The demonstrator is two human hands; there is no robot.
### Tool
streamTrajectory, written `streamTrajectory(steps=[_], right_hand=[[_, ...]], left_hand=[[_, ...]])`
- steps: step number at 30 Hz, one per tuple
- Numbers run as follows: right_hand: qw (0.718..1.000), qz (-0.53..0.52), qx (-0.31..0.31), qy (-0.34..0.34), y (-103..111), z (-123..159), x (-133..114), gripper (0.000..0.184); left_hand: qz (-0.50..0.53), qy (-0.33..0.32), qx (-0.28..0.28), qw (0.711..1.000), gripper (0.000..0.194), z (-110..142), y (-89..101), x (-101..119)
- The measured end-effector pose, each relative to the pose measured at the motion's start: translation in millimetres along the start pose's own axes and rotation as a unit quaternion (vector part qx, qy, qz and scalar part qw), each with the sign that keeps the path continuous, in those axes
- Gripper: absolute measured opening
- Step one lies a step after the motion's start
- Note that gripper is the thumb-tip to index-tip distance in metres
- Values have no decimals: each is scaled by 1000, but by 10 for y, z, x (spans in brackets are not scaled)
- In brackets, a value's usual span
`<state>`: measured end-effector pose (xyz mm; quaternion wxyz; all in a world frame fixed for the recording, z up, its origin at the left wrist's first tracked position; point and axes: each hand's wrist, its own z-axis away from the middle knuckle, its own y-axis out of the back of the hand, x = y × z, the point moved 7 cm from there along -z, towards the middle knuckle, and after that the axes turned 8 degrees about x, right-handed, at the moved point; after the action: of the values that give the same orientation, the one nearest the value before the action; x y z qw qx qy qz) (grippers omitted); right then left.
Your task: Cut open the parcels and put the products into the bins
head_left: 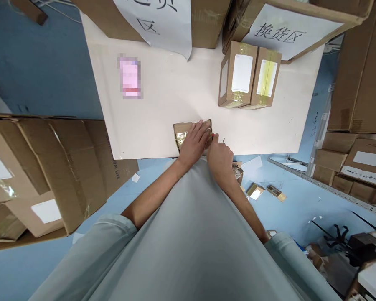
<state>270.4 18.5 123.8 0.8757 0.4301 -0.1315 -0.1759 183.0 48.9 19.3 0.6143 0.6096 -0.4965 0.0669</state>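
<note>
A small cardboard box (182, 128) with shiny tape lies at the table's near edge, against my grey shirt. Across its top my left hand (194, 142) rests flat, fingers stretched out towards the far side. My right hand (219, 159) is closed at the box's right side. Between its fingers a bit of a small red tool (213, 135) shows. The rest of that tool is hidden in the fist, so its kind is unclear.
On the white table (163, 92) stand two taped cartons (242, 75) with labels. A blurred pink item (130, 77) lies at left. Big boxes with paper signs (163, 25) line the back. A large open carton (78, 167) is at left; scraps (255, 191) litter the floor.
</note>
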Motion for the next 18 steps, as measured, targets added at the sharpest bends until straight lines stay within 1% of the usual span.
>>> streamTrajectory(steps=[4,9,14,18], right_hand=[[1000,5,-22,-13,-51,141,50,53],[1000,-1,-17,-22,-79,218,98,54],[999,4,-13,-43,-157,279,172,54],[999,-17,-13,-34,-196,314,193,53]], left_hand=[[-2,-1,-20,1000,38,39,-40,0],[5,8,-38,999,42,57,-48,-10],[4,2,-45,999,43,73,-39,17],[17,0,-41,999,42,96,-35,18]])
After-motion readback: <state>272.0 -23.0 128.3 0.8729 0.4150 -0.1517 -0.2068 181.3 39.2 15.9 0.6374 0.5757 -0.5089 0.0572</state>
